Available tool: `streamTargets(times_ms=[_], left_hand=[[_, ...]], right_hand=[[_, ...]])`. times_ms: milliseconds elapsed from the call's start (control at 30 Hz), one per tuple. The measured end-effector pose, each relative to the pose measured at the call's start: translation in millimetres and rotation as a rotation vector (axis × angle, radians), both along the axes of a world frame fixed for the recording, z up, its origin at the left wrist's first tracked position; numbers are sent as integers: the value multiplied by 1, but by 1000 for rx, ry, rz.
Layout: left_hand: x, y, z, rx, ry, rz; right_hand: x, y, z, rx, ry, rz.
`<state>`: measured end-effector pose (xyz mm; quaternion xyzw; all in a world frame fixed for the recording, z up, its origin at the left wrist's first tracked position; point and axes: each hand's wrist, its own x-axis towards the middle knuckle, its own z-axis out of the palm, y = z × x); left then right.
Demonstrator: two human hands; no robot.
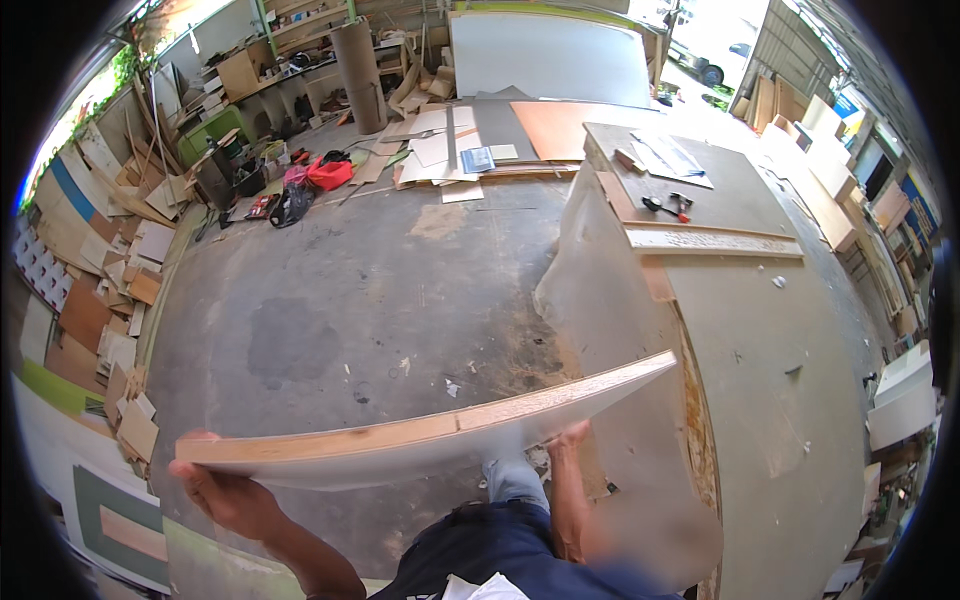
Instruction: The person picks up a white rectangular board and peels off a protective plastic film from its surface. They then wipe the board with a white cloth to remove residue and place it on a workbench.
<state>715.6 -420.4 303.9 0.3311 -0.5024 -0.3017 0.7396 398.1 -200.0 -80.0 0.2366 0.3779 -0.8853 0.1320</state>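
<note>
A long panel (440, 425) with a bare wood edge facing up and a smooth whitish face is held on edge across the front of me. Its right end rises higher and reaches the near edge of the workbench (760, 350); whether it touches there I cannot tell. My left hand (228, 495) grips the panel's left end, thumb and fingers around the edge. Under the right half, my right hand (567, 442) is closed on the lower side, its fingertips partly hidden by the panel.
On the bench lie a narrow wood strip (712, 243), a red and black hand tool (680, 207) and papers (668, 157). Translucent sheeting (590, 270) hangs off its side. Stacked boards (545, 130) lie on the floor ahead; bags (330, 172) and scrap wood (140, 290) stand left.
</note>
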Motion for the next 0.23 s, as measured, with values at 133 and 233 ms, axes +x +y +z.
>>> streamTargets(times_ms=[133,233], left_hand=[[-54,-68,-16,-69,-250,-64],[-106,-114,-13,-67,-335,-178]], right_hand=[[-68,-58,42,95,87,-93],[-122,-107,81,435,169,-243]])
